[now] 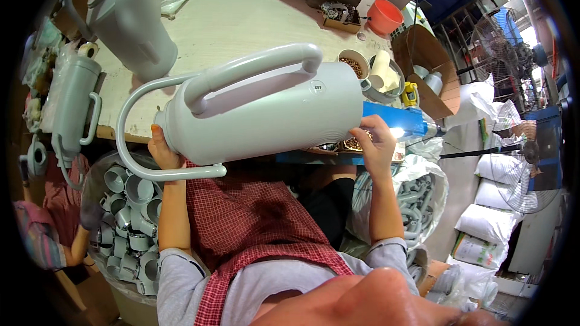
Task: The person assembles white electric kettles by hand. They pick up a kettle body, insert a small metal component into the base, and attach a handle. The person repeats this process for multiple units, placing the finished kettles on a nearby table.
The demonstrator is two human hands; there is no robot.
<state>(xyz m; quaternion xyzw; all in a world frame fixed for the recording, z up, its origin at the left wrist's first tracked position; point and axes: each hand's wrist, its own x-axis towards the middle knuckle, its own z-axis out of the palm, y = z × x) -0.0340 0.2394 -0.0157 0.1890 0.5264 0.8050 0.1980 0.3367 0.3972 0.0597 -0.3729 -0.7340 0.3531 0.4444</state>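
Note:
A large pale-grey thermos jug [272, 115] lies sideways between my hands, at the table's near edge. Its long side handle [254, 69] faces up, and a curved carrying handle [125, 124] loops round the neck end on the left. My left hand [164, 150] grips the neck, with its fingers partly hidden behind the jug. At the base on the right, the thumb and fingers of my right hand [376, 142] are closed on the rim. Another grey thermos jug [133, 39] stands on the table at the far left.
Grey plastic parts fill a lined bin [130, 229] at left and a white bag [417, 205] at right. Beyond my right hand are a blue power tool [396, 119], a red bowl [385, 17] and cups. A co-worker's gloved hand [90, 214] is at left; fans [528, 148] stand right.

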